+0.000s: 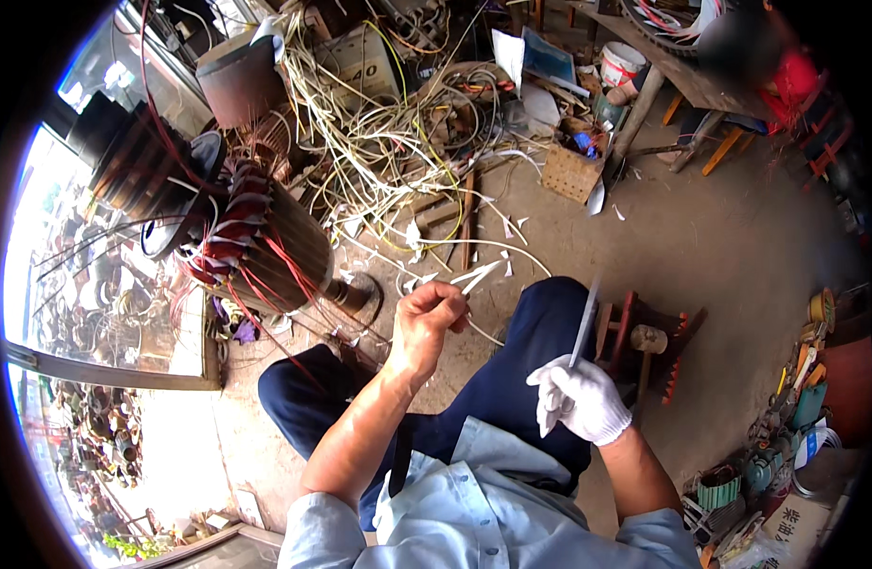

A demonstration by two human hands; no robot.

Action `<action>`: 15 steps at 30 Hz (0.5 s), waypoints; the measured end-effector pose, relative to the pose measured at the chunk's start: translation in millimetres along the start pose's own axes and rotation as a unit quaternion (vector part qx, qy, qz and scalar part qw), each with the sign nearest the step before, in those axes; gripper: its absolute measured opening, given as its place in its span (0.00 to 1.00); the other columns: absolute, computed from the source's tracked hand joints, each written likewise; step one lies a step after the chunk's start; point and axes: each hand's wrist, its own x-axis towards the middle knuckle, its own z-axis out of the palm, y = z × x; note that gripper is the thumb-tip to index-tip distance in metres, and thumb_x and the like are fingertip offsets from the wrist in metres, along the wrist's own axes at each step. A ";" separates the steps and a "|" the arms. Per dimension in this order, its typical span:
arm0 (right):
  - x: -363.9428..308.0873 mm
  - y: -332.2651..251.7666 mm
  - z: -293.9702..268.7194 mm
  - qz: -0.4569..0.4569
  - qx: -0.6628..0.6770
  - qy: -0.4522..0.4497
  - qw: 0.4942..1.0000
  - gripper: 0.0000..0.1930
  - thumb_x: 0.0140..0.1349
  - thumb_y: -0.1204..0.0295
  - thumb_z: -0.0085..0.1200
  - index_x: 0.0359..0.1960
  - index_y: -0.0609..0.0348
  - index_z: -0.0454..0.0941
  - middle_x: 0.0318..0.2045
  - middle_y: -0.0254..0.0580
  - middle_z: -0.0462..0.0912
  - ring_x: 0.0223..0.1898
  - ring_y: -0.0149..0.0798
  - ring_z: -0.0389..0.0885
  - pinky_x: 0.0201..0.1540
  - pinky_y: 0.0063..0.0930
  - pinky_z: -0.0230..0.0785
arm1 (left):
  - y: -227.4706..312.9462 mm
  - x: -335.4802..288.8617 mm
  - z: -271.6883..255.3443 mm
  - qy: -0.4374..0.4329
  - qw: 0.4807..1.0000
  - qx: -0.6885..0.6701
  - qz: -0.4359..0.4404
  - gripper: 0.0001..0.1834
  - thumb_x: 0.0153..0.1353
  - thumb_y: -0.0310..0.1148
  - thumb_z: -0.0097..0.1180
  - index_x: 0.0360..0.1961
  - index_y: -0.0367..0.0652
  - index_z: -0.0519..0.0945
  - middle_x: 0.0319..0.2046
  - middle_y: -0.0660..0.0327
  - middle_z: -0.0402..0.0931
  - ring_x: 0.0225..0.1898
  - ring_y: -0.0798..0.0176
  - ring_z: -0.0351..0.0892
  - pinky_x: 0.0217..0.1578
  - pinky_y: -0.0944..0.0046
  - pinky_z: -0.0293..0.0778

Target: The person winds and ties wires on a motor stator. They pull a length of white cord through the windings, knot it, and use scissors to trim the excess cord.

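Note:
My bare left hand [428, 324] is raised over my lap, its fingers closed in a pinch. Whatever it grips, if anything, is hidden. White strips [481, 275] show just beyond its fingertips; I cannot tell whether they touch the hand or lie on the floor. In a white knitted glove, my right hand [580, 400] is closed on a thin, pale, flat strip [585, 325] that points up and away, blurred at its far end. To the left stands a motor rotor [275, 248] with red wires and wrapped coil ends.
A tangle of cream and yellow wires [360, 123] covers the far floor. Beside my right knee, a wooden mallet [648, 339] rests by a low wooden stool [616, 327]. A workbench [687, 81] stands far right, a person in red beside it. Tools and boxes line the right edge.

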 end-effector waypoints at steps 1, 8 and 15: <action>5.1 11.2 13.3 0.046 -0.030 -0.016 0.998 0.15 0.78 0.69 0.47 0.54 0.67 0.80 0.27 0.40 0.81 0.29 0.41 0.87 0.31 0.35 0.85 | 0.5 -1.6 -3.3 -0.002 1.000 -0.005 0.001 0.05 0.67 0.28 0.59 0.36 0.37 0.82 0.27 0.60 0.80 0.29 0.65 0.79 0.34 0.65 0.75; 39.3 85.3 32.7 0.127 -0.231 -0.028 0.964 0.18 0.74 0.77 0.46 0.63 0.67 0.75 0.42 0.40 0.82 0.44 0.35 0.86 0.52 0.33 0.81 | 8.1 -16.5 -26.1 0.000 1.000 0.014 -0.008 0.08 0.69 0.31 0.62 0.37 0.35 0.81 0.30 0.62 0.80 0.31 0.68 0.78 0.37 0.66 0.74; 28.6 90.6 41.5 0.208 0.047 -0.111 0.971 0.24 0.71 0.83 0.48 0.69 0.67 0.68 0.58 0.48 0.79 0.60 0.46 0.80 0.66 0.42 0.72 | 19.3 -20.3 -55.2 0.007 0.993 0.119 0.004 0.08 0.70 0.31 0.62 0.39 0.35 0.82 0.32 0.65 0.81 0.35 0.71 0.78 0.41 0.68 0.75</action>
